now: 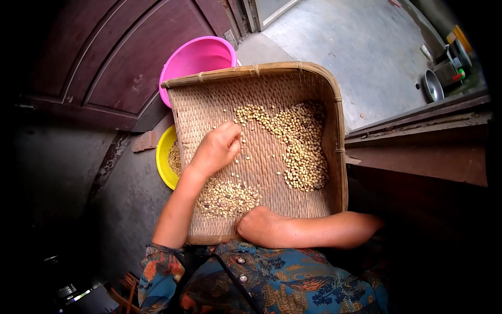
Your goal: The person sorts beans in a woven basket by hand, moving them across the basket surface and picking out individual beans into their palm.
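Observation:
A woven bamboo winnowing basket (264,157) lies in front of my body, with pale dried beans that look like soybeans spread in it. One large heap of beans (306,152) fills the right side. A smaller pile of beans (227,198), mixed with darker bits, sits at the near left. Between them, my left hand (218,146) is over the weave with thumb and fingers pinched together; whatever they hold is hidden. Beside the smaller pile, my right hand (259,226) rests near the basket's front edge, its fingers curled under and mostly out of sight.
Behind the basket's far left corner stands a pink tub (196,57). A yellow basin (166,159) with beans or husks is partly under its left side. A brick (144,142) lies by the dark red door (125,57). A metal bowl (433,85) is at far right.

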Demonstrator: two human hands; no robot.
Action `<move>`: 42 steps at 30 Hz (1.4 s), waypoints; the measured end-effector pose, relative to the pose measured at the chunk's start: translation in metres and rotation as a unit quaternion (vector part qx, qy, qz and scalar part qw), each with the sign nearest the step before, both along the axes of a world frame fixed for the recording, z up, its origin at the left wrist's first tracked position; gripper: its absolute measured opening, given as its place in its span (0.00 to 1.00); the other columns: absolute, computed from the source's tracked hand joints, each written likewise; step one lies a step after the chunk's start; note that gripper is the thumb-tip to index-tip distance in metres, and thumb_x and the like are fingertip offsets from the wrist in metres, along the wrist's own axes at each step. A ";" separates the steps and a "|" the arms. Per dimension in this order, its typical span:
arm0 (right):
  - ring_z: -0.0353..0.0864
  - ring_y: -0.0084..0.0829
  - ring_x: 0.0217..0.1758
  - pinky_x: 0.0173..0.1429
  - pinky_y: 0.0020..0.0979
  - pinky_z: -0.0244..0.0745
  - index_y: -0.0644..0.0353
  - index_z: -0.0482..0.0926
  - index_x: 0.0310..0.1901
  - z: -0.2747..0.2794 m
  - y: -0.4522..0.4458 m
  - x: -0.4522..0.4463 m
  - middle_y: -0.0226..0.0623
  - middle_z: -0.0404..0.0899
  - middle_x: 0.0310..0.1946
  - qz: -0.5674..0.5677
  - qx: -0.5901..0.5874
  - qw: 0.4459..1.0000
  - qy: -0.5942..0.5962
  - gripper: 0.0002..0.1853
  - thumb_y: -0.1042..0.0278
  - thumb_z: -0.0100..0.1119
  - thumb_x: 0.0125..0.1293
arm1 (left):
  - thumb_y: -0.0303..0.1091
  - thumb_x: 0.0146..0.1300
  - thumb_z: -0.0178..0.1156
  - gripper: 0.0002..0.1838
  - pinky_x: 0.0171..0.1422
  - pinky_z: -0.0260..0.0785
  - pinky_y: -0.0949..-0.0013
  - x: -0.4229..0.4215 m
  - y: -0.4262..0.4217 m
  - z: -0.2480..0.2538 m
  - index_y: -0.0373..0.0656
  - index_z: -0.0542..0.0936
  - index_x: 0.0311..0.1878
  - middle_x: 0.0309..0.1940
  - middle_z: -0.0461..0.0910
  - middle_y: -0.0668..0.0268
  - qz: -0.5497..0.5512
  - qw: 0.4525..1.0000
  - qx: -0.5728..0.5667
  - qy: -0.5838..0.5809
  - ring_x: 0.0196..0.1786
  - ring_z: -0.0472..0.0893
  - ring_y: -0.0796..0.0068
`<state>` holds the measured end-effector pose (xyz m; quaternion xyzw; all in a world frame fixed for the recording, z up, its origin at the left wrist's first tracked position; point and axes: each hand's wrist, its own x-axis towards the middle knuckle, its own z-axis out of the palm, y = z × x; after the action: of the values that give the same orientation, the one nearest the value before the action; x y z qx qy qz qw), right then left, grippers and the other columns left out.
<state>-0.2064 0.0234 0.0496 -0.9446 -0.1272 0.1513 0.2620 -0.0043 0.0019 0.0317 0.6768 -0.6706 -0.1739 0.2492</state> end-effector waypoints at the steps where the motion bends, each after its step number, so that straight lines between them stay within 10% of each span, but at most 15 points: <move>1: 0.85 0.32 0.29 0.28 0.32 0.79 0.63 0.80 0.35 -0.002 0.001 0.000 0.38 0.84 0.27 -0.001 0.000 1.000 -0.002 0.08 0.72 0.52 0.60 | 0.21 0.54 0.58 0.07 0.38 0.71 0.56 -0.006 0.000 0.001 0.38 0.71 0.35 0.33 0.73 0.54 -0.016 1.000 -0.006 -0.009 0.35 0.77 0.51; 14: 0.85 0.33 0.30 0.28 0.33 0.79 0.61 0.82 0.31 -0.002 0.001 -0.002 0.38 0.84 0.28 -0.009 -0.001 1.000 -0.021 0.08 0.72 0.52 0.58 | 0.20 0.55 0.55 0.07 0.33 0.73 0.58 -0.011 0.004 -0.014 0.39 0.70 0.36 0.30 0.71 0.56 0.001 0.993 -0.022 -0.118 0.30 0.77 0.55; 24: 0.86 0.32 0.32 0.28 0.31 0.78 0.62 0.83 0.32 -0.002 0.000 0.001 0.38 0.85 0.29 -0.001 -0.010 1.000 -0.018 0.08 0.72 0.54 0.60 | 0.20 0.55 0.62 0.08 0.43 0.73 0.64 0.079 -0.052 0.074 0.37 0.77 0.39 0.35 0.78 0.56 0.158 0.939 -0.224 -0.208 0.37 0.80 0.61; 28: 0.86 0.33 0.34 0.31 0.32 0.80 0.59 0.85 0.30 0.002 0.002 0.002 0.38 0.85 0.31 -0.021 -0.001 1.000 0.000 0.08 0.72 0.56 0.59 | 0.24 0.54 0.67 0.22 0.49 0.73 0.65 0.050 -0.034 0.016 0.37 0.75 0.53 0.45 0.76 0.55 0.048 0.998 0.016 -0.043 0.42 0.79 0.59; 42: 0.86 0.32 0.35 0.32 0.32 0.80 0.58 0.86 0.32 0.002 0.003 0.004 0.36 0.86 0.32 -0.008 -0.013 1.000 0.012 0.08 0.71 0.56 0.60 | 0.21 0.53 0.65 0.09 0.38 0.70 0.73 0.018 -0.025 -0.018 0.35 0.79 0.39 0.31 0.74 0.62 0.094 0.991 0.012 0.093 0.31 0.76 0.74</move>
<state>-0.2022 0.0262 0.0519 -0.9470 -0.1146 0.1619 0.2526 0.0139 -0.0232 0.0142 0.7208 -0.5757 -0.2197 0.3174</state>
